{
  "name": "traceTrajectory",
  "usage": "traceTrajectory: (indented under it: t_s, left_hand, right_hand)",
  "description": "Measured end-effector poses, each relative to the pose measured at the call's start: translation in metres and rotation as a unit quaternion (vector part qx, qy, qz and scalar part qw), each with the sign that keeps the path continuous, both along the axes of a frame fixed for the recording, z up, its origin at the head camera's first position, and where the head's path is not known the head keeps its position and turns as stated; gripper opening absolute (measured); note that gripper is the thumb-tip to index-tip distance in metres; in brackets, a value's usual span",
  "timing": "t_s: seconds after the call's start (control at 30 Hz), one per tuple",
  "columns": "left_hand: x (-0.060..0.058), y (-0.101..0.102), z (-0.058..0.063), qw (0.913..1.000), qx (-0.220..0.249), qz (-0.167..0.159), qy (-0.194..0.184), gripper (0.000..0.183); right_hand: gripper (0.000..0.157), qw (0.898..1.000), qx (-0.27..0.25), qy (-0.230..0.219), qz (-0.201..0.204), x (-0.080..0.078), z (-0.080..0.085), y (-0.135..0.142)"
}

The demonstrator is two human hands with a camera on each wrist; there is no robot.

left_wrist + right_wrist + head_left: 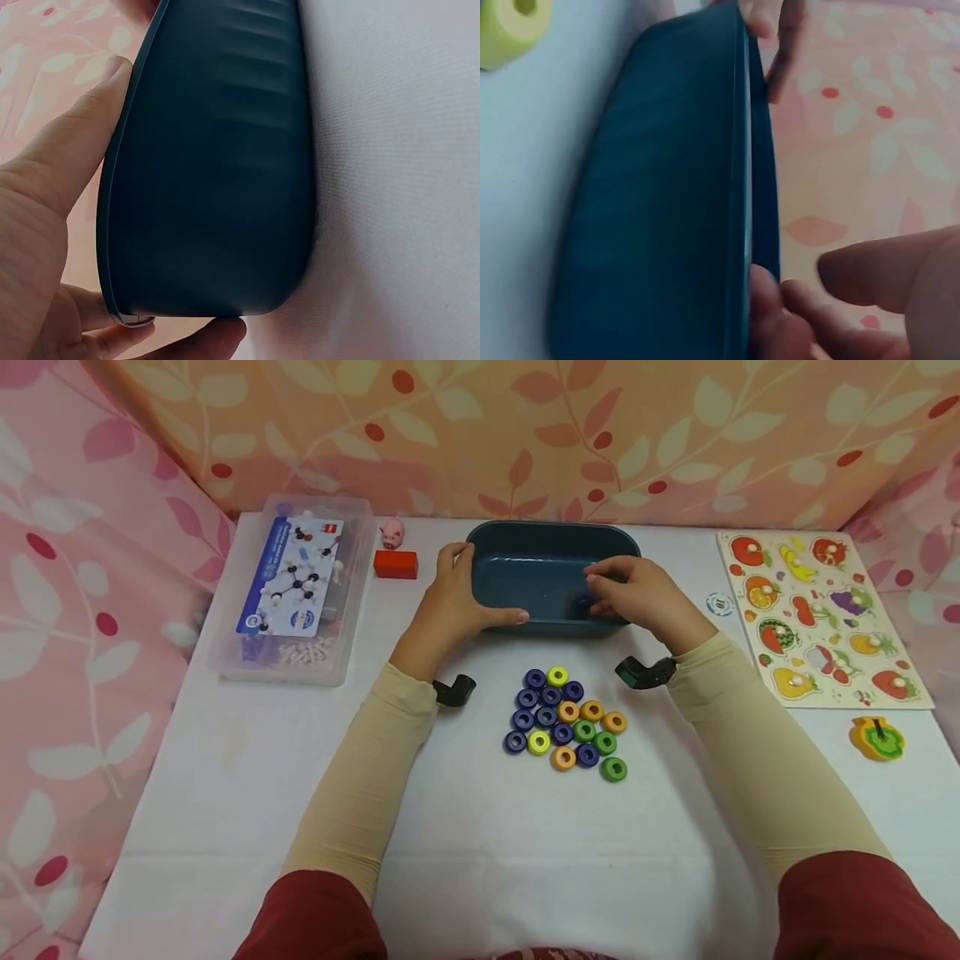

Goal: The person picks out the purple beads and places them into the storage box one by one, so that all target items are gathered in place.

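A dark teal plastic bin stands at the back middle of the table. My left hand grips its left end, thumb along the front rim and fingers round the end wall, as the left wrist view also shows. My right hand reaches over the right front rim, its fingers inside the bin. In the right wrist view the thumb stands apart from the fingers. A dark blue piece, partly hidden, lies by those fingertips. Ring-shaped beads in blue, yellow, orange and green lie in front of the bin.
On the left are a clear plastic case of model parts, a red block and a pink pig figure. A fruit puzzle board, a poker chip and a loose puzzle piece lie right. Patterned curtains border the table.
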State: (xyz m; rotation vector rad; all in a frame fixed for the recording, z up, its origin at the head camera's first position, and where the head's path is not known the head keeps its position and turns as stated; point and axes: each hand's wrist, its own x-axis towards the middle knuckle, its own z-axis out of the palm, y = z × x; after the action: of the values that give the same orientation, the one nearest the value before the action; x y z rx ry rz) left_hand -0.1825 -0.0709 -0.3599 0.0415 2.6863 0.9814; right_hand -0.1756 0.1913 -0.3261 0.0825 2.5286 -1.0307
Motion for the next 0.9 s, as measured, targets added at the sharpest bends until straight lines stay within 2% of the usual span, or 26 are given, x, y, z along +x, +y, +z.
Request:
traceTrajectory:
  t_s: [0.13,0.23,0.33,0.43,0.57,0.63,0.77,0.9]
  left_hand:
    - [0.001,0.0,-0.001,1.0,0.005,-0.002,0.002,0.13]
    - [0.001,0.0,-0.001,1.0,0.006,-0.002,0.007,0.13]
    - [0.001,0.0,-0.001,1.0,0.005,-0.002,0.008,0.13]
    - [0.0,0.0,0.0,1.0,-0.001,-0.004,0.007,0.131]
    - [-0.002,-0.003,0.0,0.9999,-0.004,-0.004,0.01,0.132]
    - [-0.001,-0.003,-0.001,0.9999,0.0,-0.006,0.011,0.132]
    - [0.0,-0.003,-0.002,0.9999,0.007,-0.007,0.009,0.132]
    - [0.0,-0.002,-0.002,0.9999,0.011,-0.007,0.01,0.132]
  right_hand:
    - [0.05,0.999,-0.014,0.04,-0.027,0.022,0.005,0.009]
    - [0.05,0.998,-0.021,0.054,-0.031,0.043,0.009,0.014]
    - [0.046,0.999,-0.013,0.049,-0.019,0.062,0.009,0.015]
    - [0.036,0.999,0.006,0.033,0.018,0.075,-0.001,0.012]
    - [0.025,0.996,0.025,0.004,0.084,0.08,-0.023,0.006]
    - [0.025,0.994,0.023,-0.014,0.102,0.081,-0.033,0.003]
    - [0.028,0.993,0.01,-0.037,0.115,0.08,-0.046,0.0]
    - [0.029,0.993,0.015,-0.034,0.108,0.078,-0.049,0.003]
